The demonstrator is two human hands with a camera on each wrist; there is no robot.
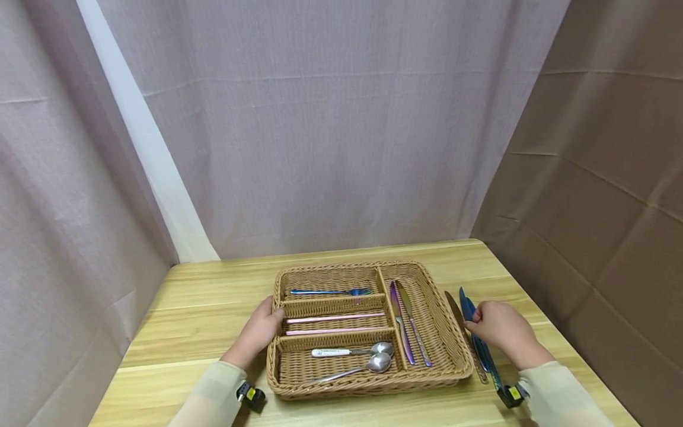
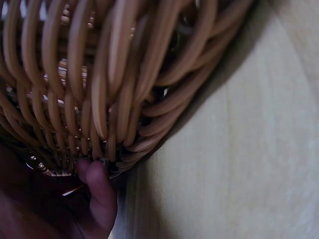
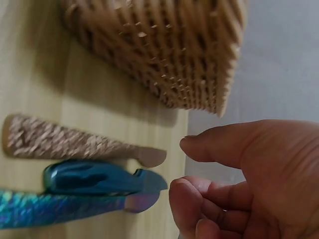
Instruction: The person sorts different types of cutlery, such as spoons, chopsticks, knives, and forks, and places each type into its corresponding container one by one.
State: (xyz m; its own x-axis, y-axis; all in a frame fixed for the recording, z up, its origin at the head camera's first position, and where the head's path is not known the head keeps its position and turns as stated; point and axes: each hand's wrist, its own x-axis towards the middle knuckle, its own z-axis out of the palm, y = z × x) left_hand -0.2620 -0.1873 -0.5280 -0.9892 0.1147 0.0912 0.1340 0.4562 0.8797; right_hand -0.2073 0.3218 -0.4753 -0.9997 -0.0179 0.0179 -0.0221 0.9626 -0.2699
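My left hand [image 1: 258, 327] grips the left rim of a wicker cutlery basket [image 1: 368, 388], thumb over the edge. In the left wrist view its fingers [image 2: 99, 184] lie against the woven wall [image 2: 114, 64]. To the right of the basket, my right hand [image 1: 504, 326] hovers at the blades of several knives on the table. These are a brown knife with a textured handle [image 3: 70, 139], a smooth blue knife [image 3: 89, 179] and an iridescent blue-green knife [image 3: 60, 206]. Thumb and forefinger stand apart with nothing between them in the right wrist view.
Inside the basket lie a blue fork [image 1: 325, 292], pink sticks [image 1: 336, 319], a white-handled spoon [image 1: 331, 353], a metal spoon [image 1: 379, 362], a purple knife [image 1: 401, 332] and a golden knife [image 1: 411, 317]. Grey curtains [image 1: 341, 148] stand behind the wooden table [image 1: 181, 326], a brown one [image 1: 603, 207] at right.
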